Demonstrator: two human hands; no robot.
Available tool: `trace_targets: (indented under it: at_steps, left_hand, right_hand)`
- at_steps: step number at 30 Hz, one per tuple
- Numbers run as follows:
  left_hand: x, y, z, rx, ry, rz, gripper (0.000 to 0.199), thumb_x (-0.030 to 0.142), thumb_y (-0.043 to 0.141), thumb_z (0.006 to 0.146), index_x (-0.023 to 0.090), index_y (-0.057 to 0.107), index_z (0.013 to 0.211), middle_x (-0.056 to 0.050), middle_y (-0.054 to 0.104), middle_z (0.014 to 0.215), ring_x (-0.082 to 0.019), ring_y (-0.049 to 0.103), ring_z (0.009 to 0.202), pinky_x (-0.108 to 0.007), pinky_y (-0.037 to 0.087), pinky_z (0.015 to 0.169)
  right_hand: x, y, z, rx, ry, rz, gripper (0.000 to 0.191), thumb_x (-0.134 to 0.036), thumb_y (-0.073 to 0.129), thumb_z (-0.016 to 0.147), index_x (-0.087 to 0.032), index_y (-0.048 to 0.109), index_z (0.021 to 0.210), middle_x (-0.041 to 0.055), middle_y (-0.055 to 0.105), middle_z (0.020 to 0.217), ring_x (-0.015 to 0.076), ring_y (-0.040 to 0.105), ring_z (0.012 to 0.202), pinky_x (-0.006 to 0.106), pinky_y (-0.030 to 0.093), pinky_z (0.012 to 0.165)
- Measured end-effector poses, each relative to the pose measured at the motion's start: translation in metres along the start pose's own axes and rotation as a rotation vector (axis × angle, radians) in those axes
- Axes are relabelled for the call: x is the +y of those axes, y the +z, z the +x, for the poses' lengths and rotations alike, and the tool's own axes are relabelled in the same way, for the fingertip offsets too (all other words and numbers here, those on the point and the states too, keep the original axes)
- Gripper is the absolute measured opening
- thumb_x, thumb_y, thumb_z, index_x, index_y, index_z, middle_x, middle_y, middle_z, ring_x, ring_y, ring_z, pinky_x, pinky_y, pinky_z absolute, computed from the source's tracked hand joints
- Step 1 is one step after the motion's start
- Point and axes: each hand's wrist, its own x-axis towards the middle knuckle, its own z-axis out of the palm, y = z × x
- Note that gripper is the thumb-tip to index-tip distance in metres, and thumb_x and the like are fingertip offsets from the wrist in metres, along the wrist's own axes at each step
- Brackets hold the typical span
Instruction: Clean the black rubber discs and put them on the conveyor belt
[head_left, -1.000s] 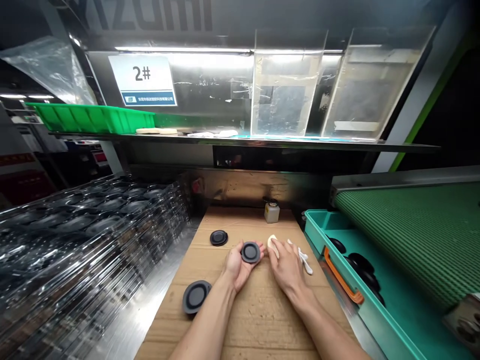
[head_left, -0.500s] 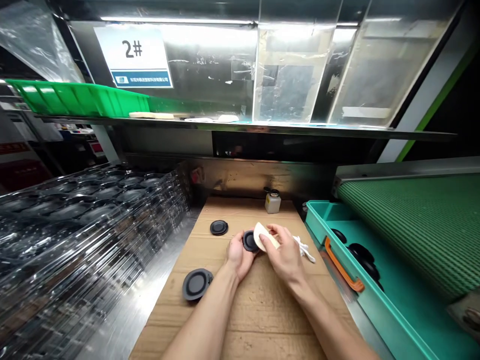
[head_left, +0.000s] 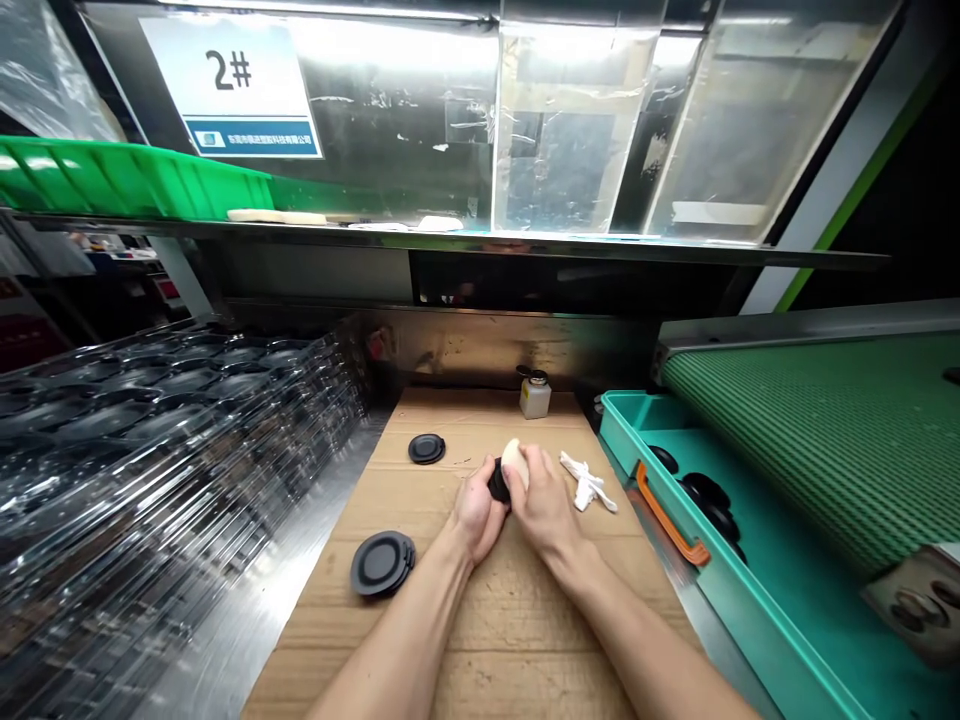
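Note:
My left hand is closed around the edge of a round black lid, held above the cardboard sheet. With my right hand I grip a cream-coloured round pad against the lid's face, and the pad and fingers cover much of it. A larger dark lid with a side tab lies on the cardboard near my left forearm. Farther back is a smaller black lid. White crumpled cloth strips lie to the right of my right hand.
A small white bottle with a dark top stands at the back. Stacked clear plastic trays fill the left. On the right, a teal bin holds several black parts beside a green conveyor belt. A metal shelf crosses overhead.
My right hand has moved left, and the pad has tilted more upright against the lid, covering more of it. The cloth strips now show fully. The view has shifted slightly.

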Motion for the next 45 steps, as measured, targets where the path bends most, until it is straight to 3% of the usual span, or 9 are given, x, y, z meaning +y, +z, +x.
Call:
trace_targets:
  at_steps: [11,18,24,28,32,35,38,41,45]
  left_hand:
    - [-0.002,-0.002,0.001,0.017,0.032,0.11,0.031,0.032,0.052,0.09,0.007,0.062,0.105,-0.015,0.064,0.108,-0.022,0.06,0.103,-0.034,0.046,0.096]
    - [-0.003,-0.001,0.002,0.014,0.029,0.12,0.03,0.034,0.054,0.089,0.01,0.063,0.106,-0.012,0.064,0.109,-0.02,0.06,0.103,-0.029,0.044,0.096]
    - [0.0,0.001,0.004,0.03,0.051,0.143,0.031,0.034,0.054,0.09,0.009,0.061,0.106,-0.014,0.063,0.112,-0.02,0.059,0.104,-0.03,0.045,0.095]
    - [0.002,0.002,0.004,0.03,0.056,0.12,0.031,0.035,0.05,0.092,0.009,0.059,0.106,-0.015,0.061,0.116,-0.02,0.059,0.105,-0.03,0.046,0.094]
    - [0.01,-0.001,0.006,0.034,0.001,0.085,0.031,0.03,0.047,0.093,0.007,0.055,0.111,-0.019,0.059,0.117,-0.022,0.06,0.102,-0.033,0.047,0.09]
    - [0.021,-0.003,0.006,0.013,0.032,0.014,0.03,0.028,0.046,0.093,0.015,0.05,0.12,-0.017,0.058,0.119,-0.024,0.06,0.101,-0.038,0.048,0.085]
    - [0.03,-0.004,0.004,-0.003,0.041,-0.071,0.026,0.029,0.052,0.09,0.025,0.05,0.116,-0.01,0.059,0.116,-0.026,0.059,0.099,-0.042,0.047,0.081]
    - [0.036,-0.005,0.002,-0.013,-0.036,-0.156,0.018,0.035,0.052,0.089,0.023,0.053,0.102,-0.009,0.06,0.11,-0.027,0.059,0.094,-0.039,0.047,0.073]
    - [0.042,-0.005,-0.004,0.014,-0.168,-0.225,0.034,0.047,0.036,0.093,0.018,0.052,0.098,-0.016,0.056,0.118,-0.031,0.057,0.089,-0.034,0.044,0.063]
  right_hand:
    - [0.0,-0.004,0.0,-0.069,-0.024,-0.118,0.034,-0.029,0.035,0.095,-0.016,0.049,0.123,0.0103,0.058,0.107,0.0211,0.058,0.092,0.03,0.044,0.076]
    - [0.0,-0.004,0.005,-0.026,-0.075,-0.098,0.037,-0.03,0.034,0.097,-0.015,0.049,0.127,0.0103,0.059,0.111,0.0212,0.058,0.099,0.029,0.044,0.084]
    - [0.0,-0.007,0.003,-0.074,-0.021,-0.201,0.038,-0.028,0.034,0.096,-0.018,0.048,0.129,0.0095,0.06,0.111,0.0221,0.061,0.091,0.03,0.044,0.072]
    - [-0.001,-0.005,0.0,-0.053,0.025,-0.157,0.035,-0.029,0.035,0.096,-0.014,0.051,0.123,0.0099,0.061,0.106,0.022,0.06,0.092,0.03,0.043,0.075]
    - [0.007,-0.005,0.001,-0.111,0.016,-0.087,0.033,-0.029,0.04,0.093,-0.016,0.051,0.121,0.009,0.062,0.107,0.0213,0.06,0.091,0.029,0.041,0.075]
    - [0.019,-0.012,0.007,-0.069,0.09,-0.059,0.03,-0.032,0.046,0.091,-0.017,0.055,0.115,0.0076,0.064,0.099,0.0206,0.06,0.089,0.028,0.039,0.076]
    - [0.027,-0.021,0.012,-0.049,0.097,-0.003,0.027,-0.039,0.046,0.092,-0.02,0.061,0.103,0.0038,0.065,0.092,0.0173,0.059,0.084,0.027,0.037,0.076]
    - [0.029,-0.028,0.014,-0.03,0.072,-0.127,0.035,-0.044,0.04,0.094,-0.02,0.064,0.083,0.0042,0.063,0.086,0.0178,0.055,0.085,0.029,0.034,0.078]
    - [0.033,-0.035,0.015,0.023,0.117,-0.332,0.036,-0.04,0.038,0.096,-0.019,0.064,0.082,0.007,0.061,0.088,0.0205,0.051,0.09,0.032,0.033,0.079]
